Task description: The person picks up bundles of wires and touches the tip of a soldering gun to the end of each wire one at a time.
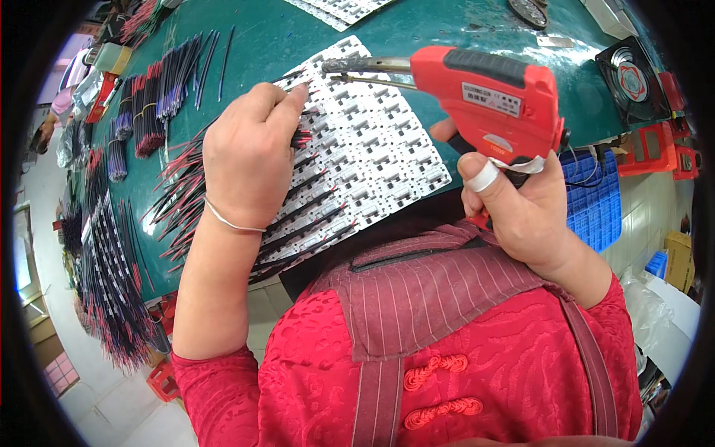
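My right hand (525,212), a white band round its thumb, is wrapped round the handle of a red soldering gun (488,100). The gun points left, its metal tip over the upper left part of a white circuit board panel (395,141). Close to that tip, my left hand (249,153) pinches a thin wire at the panel's left side. Several red and black wires (298,216) lie across the panel's lower left and fan out beneath my left hand and wrist. The very tip's contact with the wire is too small to make out.
Bundles of dark wires (153,108) lie on the green table (261,52) at the left, and a large bunch (112,279) hangs at its left edge. A black fan (631,80) stands at the far right. Below it is a blue plastic crate (596,205).
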`<act>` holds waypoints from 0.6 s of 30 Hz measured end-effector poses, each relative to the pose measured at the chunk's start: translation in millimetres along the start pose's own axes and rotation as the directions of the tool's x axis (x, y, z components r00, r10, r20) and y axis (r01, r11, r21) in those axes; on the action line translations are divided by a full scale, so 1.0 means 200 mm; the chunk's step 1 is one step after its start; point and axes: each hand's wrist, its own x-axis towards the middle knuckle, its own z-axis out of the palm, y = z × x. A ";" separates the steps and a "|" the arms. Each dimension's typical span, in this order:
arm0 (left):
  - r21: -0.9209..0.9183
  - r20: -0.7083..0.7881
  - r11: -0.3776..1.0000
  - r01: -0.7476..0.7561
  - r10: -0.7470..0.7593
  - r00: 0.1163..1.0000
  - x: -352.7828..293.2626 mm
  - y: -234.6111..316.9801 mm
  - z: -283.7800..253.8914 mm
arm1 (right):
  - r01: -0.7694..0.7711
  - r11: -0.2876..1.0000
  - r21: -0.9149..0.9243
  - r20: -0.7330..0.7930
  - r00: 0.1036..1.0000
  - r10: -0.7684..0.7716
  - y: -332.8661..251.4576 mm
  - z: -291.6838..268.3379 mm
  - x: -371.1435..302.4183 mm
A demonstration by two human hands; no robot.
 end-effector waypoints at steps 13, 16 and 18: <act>-0.061 -0.031 0.998 0.011 -0.013 0.999 -0.01 0.00 0.04 | 0.002 1.000 -0.025 0.012 1.000 -0.001 0.00 0.00 0.01; -0.071 -0.023 0.997 0.020 -0.022 0.999 -0.01 0.00 0.04 | 0.004 1.000 -0.017 0.006 1.000 -0.004 0.00 0.01 0.00; -0.071 -0.015 0.997 0.020 -0.021 1.000 -0.02 0.00 0.04 | -0.008 1.000 -0.007 0.005 1.000 0.008 0.00 0.00 0.00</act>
